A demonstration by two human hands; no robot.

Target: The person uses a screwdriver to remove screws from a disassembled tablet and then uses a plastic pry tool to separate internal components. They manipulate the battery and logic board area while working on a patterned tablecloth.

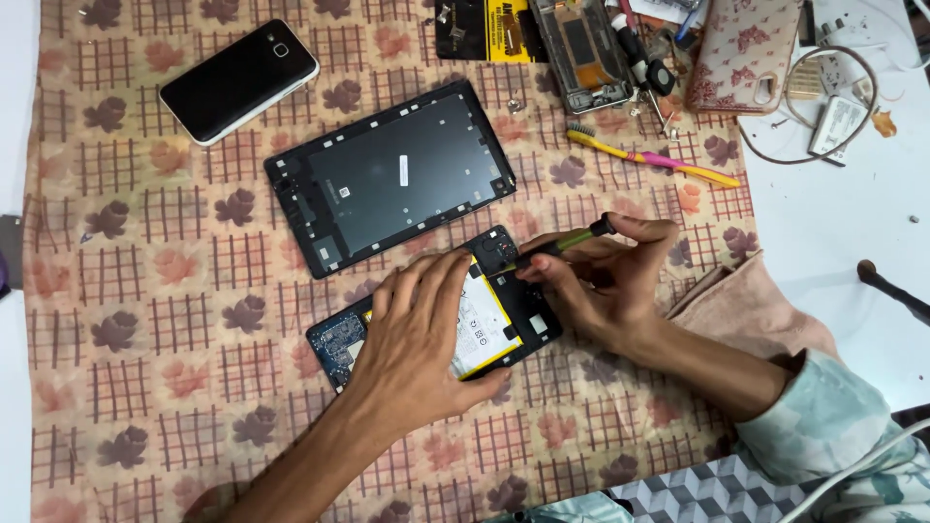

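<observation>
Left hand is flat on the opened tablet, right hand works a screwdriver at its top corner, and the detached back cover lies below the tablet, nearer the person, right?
Not quite. The head view shows the back cover lying above the opened tablet, farther from the person. The rest holds: left hand flat on it, right hand working the screwdriver at its top corner.

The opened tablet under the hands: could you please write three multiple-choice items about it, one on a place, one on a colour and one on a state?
1. Where does the detached back cover lie?
A. beyond the opened tablet, flat on the cloth
B. under the left hand
C. on the white table

2. What colour is the screwdriver shaft?
A. red
B. green-yellow
C. blue

3. What is the left hand doing?
A. lifting the phone
B. hanging in the air
C. lying flat on the opened tablet

Key: 1 A, the cover sits apart, farther from the person; 2 B, as seen in the right hand; 3 C, its palm covers the battery.
</observation>
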